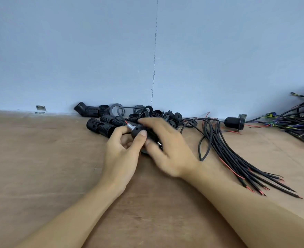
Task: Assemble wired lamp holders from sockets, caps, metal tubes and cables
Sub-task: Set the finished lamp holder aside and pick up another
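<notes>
Pinches black cap [137, 132] in left hand [120, 153], metal tube [130, 126] aimed far-left; covers socket [149, 133] with blurred right hand [165, 149], grip unclear.

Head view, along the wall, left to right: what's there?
Along the wall: small metal bracket → pile of threaded black sockets → black caps → wired lamp holder → tangled cable heap. Left out: the fanned cable bundle, which overlaps the holder.
</notes>
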The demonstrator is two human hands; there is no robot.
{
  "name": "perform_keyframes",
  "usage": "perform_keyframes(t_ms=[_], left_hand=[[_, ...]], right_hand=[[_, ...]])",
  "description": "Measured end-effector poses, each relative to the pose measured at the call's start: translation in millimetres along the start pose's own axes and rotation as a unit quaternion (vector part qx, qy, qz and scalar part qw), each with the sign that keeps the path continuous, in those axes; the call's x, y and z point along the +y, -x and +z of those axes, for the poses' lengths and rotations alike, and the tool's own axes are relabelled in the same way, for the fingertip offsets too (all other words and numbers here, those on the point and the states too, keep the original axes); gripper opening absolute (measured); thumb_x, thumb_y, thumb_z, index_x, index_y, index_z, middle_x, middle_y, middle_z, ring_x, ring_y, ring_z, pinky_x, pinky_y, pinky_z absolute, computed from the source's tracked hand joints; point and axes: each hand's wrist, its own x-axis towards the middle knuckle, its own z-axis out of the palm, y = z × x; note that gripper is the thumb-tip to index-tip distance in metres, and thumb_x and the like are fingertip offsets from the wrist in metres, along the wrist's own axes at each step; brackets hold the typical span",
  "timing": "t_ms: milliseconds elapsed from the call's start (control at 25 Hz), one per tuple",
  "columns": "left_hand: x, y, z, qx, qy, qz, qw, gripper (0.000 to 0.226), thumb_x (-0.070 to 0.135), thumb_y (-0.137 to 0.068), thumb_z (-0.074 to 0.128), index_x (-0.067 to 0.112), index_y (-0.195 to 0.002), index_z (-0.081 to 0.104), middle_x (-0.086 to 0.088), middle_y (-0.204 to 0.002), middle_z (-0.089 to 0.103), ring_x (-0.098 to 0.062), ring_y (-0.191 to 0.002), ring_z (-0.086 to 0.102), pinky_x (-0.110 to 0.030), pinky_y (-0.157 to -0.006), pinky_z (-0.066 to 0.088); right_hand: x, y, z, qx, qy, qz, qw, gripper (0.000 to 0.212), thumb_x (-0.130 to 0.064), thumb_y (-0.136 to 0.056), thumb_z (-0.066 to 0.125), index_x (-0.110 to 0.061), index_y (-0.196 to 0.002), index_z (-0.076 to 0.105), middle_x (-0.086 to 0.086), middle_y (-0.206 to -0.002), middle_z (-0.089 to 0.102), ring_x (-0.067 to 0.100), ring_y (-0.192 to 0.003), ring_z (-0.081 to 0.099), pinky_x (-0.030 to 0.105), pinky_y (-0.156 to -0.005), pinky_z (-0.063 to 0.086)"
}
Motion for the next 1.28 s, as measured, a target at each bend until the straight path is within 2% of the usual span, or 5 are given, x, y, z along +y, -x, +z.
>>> perform_keyframes(t_ms=[120, 280, 1000, 1160, 1280], left_hand=[[-0.9, 1.8, 1.4, 0.004, -0.022, 0.040, 0.999, 0.019, 0.018, -0.093, 0.075, 0.021, -0.101, 0.058, 0.002, -0.091, 0.077, -0.007, -0.073, 0.068, -0.019, -0.063, 0.051], [-0.2, 4.6, 1.4, -0.003, -0.066, 0.082, 0.994, 0.027, 0.025, -0.089, 0.077, 0.027, -0.099, 0.052, 0.005, -0.101, 0.076, -0.008, -0.078, 0.070, -0.025, -0.065, 0.052], [-0.8, 4.0, 1.6, -0.020, -0.075, 0.077, 0.994, 0.027, 0.050, -0.076, 0.074, 0.044, -0.091, 0.052, 0.008, -0.105, 0.076, -0.007, -0.070, 0.065, -0.033, -0.068, 0.050], [-2.8, 3.5, 0.6, -0.014, -0.077, 0.080, 0.994, 0.028, 0.039, -0.082, 0.075, 0.035, -0.098, 0.053, 0.009, -0.106, 0.077, -0.005, -0.073, 0.067, -0.032, -0.070, 0.051], [-4.3, 3.1, 1.1, -0.008, -0.075, 0.079, 0.994, 0.028, 0.036, -0.082, 0.075, 0.032, -0.098, 0.053, 0.011, -0.103, 0.077, -0.005, -0.079, 0.069, -0.029, -0.070, 0.051]], right_hand=[[37.4, -13.6, -19.0, 0.161, 0.040, 0.200, 0.965, 0.031, -0.015, -0.098, 0.048, -0.014, -0.125, 0.062, 0.001, -0.121, 0.063, 0.013, -0.111, 0.059, 0.034, -0.098, 0.047], [79.6, -9.4, -41.5, 0.051, 0.234, 0.385, 0.892, 0.035, -0.014, -0.092, 0.048, -0.016, -0.123, 0.064, 0.010, -0.129, 0.057, 0.032, -0.122, 0.048, 0.042, -0.099, 0.043], [92.7, -8.7, -56.7, -0.180, 0.388, 0.236, 0.872, 0.036, -0.016, -0.097, 0.046, -0.032, -0.125, 0.063, 0.004, -0.122, 0.060, 0.028, -0.115, 0.056, 0.038, -0.096, 0.036], [77.0, -8.8, -52.0, 0.136, 0.159, 0.342, 0.916, 0.018, -0.023, -0.101, 0.047, -0.022, -0.096, 0.064, 0.000, -0.094, 0.065, 0.019, -0.080, 0.062, 0.031, -0.071, 0.040], [63.1, -27.3, -87.3, 0.541, -0.195, 0.383, 0.723, 0.024, -0.021, -0.102, 0.044, -0.018, -0.082, 0.058, -0.001, -0.073, 0.063, 0.016, -0.057, 0.064, 0.028, -0.056, 0.045]])
